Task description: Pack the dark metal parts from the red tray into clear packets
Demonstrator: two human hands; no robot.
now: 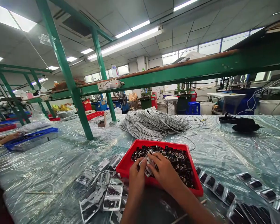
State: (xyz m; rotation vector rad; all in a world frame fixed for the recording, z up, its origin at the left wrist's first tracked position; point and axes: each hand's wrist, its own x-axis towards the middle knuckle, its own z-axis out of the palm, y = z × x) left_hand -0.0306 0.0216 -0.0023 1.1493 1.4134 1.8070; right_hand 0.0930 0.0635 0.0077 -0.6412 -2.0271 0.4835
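Both hands meet over the near side of a red tray (124, 165) heaped with small black parts (177, 158). Between them is a small clear plastic blister pack (147, 169), tilted, its contents too small to make out. My left hand (137, 174) pinches the pack's left side with thumb and fingers. My right hand (163, 169) has its fingers closed over the upper right side. To the left lies a loose pile of similar clear packs (113, 194) with black pieces inside. On the right, strips of packs with black parts (218, 188) lie on the plastic-covered table.
A big coil of grey cable (151, 124) lies behind the tray. Green shelf posts (78, 102) rise from the table at left. A black strapped item (245, 127) sits at the far right. Another person's hand (12, 136) is beside a blue tray (46, 132) at far left.
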